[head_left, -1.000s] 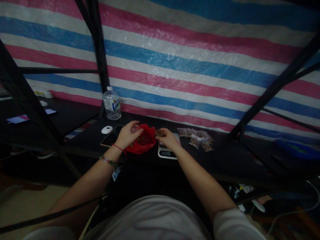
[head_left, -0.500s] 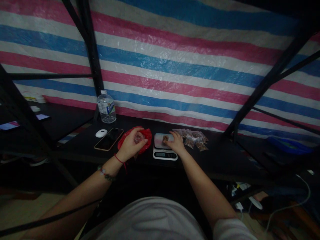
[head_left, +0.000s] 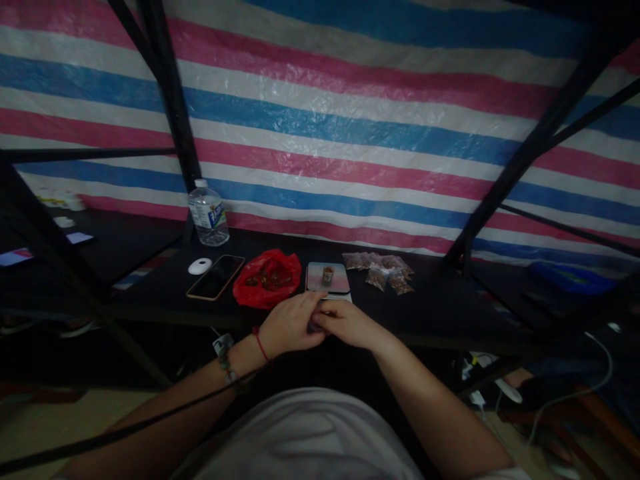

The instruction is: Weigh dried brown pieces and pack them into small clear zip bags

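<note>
Head view: left hand (head_left: 290, 327) and right hand (head_left: 345, 323) are meeting at the near edge of the counter (head_left: 440, 313), fingers pinching something small (too dark to identify), just near of the scale (head_left: 327, 279) carrying a brown portion (head_left: 327, 274); bagging seems next.

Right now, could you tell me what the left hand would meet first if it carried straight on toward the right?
The left hand would meet the right hand first; their fingers already seem to touch, just before the scale.

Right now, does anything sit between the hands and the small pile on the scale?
Nothing visible does. The left hand and right hand meet at the scale's near edge; the pile lies uncovered on its platform.
</note>
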Available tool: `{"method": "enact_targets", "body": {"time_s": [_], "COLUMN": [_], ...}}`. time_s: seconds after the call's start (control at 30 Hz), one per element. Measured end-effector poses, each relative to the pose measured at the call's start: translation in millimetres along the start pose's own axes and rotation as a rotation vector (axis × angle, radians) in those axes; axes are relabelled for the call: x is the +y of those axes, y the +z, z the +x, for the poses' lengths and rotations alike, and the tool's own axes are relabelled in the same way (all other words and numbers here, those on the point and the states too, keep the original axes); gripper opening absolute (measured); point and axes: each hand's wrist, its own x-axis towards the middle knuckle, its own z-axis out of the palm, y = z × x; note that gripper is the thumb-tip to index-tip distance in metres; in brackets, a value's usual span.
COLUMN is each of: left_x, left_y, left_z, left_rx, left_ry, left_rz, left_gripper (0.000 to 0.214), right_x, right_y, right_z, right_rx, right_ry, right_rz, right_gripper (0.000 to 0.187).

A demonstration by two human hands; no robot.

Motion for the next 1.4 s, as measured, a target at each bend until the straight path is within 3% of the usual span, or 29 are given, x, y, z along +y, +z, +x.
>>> {"method": "enact_targets", "body": {"time_s": [0.13, 0.23, 0.37, 0.47, 0.63, 0.77, 0.87, 1.0, 1.13, 1.27, 1.4], "left_x": [-2, -21, -47, -50, -41, -44, -47, -40, -21, -9, -11], "left_y": [-6.8, -13.5, -15.4, -11.5, -4.5, -0.5, 1.3, -3.3, -10.8, -6.7, 0.3], "left_z": [0, 3, 8, 13, 15, 16, 16, 11, 4, 1, 4], "left_rx": [-0.060, -0.077, -0.145, -0.055, 0.083, 0.144, 0.176, 0.239, 0.188, -0.026, -0.010], "left_ry": [-0.004, -0.082, -0.242, -0.341, -0.457, -0.445, -0.412, -0.294, -0.039, 0.050, -0.076], "left_rz": [-0.088, -0.327, -0.758, -0.973, -1.141, -1.071, -0.972, -0.528, -0.138, -0.161, -0.254], "left_gripper": [0.072, 0.086, 0.052, 0.036, 0.033, 0.031, 0.031, 0.031, 0.056, 0.086, 0.067], "right_x": [-2, 0, 7, 11, 16, 23, 26, 21, 10, 4, 4], "right_y": [-3, -11, -28, -36, -38, -38, -38, -37, -33, -20, -6], "right_z": [0, -2, -3, -1, 2, 3, 2, 0, -2, -1, 3], "right_rx": [0.093, 0.098, 0.155, 0.260, 0.392, 0.372, 0.331, 0.317, 0.260, 0.177, 0.161], "right_ry": [0.024, 0.036, 0.086, 0.060, 0.011, 0.039, 0.107, 0.040, -0.079, -0.074, -0.059], "right_rz": [-0.103, 0.024, 0.239, 0.295, 0.228, 0.153, 0.184, 0.108, -0.163, -0.290, -0.285], "right_gripper": [0.018, 0.024, 0.028, 0.026, 0.017, 0.015, 0.027, 0.042, 0.031, 0.020, 0.016]}}
